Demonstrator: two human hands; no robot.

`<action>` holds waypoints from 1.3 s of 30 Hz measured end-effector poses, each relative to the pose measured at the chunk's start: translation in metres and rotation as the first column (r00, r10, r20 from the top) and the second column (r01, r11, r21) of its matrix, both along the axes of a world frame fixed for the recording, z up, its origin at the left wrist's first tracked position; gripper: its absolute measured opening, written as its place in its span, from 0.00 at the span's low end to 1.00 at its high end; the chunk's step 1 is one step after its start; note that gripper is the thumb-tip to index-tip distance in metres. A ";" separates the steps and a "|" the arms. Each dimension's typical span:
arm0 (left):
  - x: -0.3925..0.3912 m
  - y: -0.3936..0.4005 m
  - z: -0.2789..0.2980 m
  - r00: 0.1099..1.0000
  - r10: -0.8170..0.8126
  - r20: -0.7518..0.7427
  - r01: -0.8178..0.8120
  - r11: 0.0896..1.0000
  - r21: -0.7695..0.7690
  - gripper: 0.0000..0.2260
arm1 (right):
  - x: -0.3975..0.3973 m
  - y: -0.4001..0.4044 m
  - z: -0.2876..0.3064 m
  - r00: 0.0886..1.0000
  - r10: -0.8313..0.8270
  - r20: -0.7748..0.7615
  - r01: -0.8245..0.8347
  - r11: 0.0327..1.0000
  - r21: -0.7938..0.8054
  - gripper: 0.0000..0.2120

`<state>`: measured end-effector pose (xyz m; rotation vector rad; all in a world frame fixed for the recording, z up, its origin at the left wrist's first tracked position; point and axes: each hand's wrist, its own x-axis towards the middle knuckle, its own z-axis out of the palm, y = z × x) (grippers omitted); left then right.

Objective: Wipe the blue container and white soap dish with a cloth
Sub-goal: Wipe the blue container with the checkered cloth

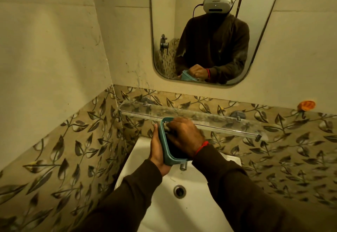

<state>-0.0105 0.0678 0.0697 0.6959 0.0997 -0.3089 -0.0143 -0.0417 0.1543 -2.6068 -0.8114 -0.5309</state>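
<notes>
The blue container is held above the white sink, its open side tilted toward me. My left hand grips its outer left wall from below. My right hand reaches inside it, fingers closed on a small greyish cloth pressed against the far inner rim. The white soap dish lies on the sink's back right ledge, partly hidden behind my right sleeve.
Beneath the hands is the white sink with its drain and a metal tap. A glass shelf runs along the leaf-patterned tiles. A mirror hangs above. An orange hook sticks to the right wall.
</notes>
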 end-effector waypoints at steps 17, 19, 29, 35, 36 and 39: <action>0.010 0.006 0.003 0.998 -0.054 0.037 0.043 0.964 0.262 0.36 | -0.031 -0.016 0.002 0.970 -0.117 -0.213 0.002 0.880 -0.474 0.17; 0.006 0.006 0.001 0.996 -0.084 0.018 0.079 0.976 0.202 0.36 | -0.029 -0.023 0.005 0.942 -0.104 -0.320 0.002 0.953 -0.302 0.11; 0.007 0.002 0.015 0.989 -0.115 0.090 0.110 0.993 0.052 0.35 | -0.023 -0.022 0.026 0.977 0.129 -0.167 -0.144 0.986 -0.082 0.07; -0.004 -0.009 0.011 0.983 -0.175 0.058 0.171 0.983 0.067 0.33 | -0.015 -0.025 0.031 0.990 -0.065 0.122 0.105 0.926 -0.362 0.12; -0.002 -0.009 0.015 0.985 -0.164 0.061 0.158 0.984 0.081 0.33 | -0.015 -0.023 0.030 0.974 -0.130 0.184 0.191 0.909 -0.370 0.13; 0.010 -0.005 0.023 0.987 -0.138 0.086 0.122 0.978 0.167 0.36 | -0.018 -0.017 0.023 0.962 -0.218 0.165 0.270 0.855 -0.443 0.17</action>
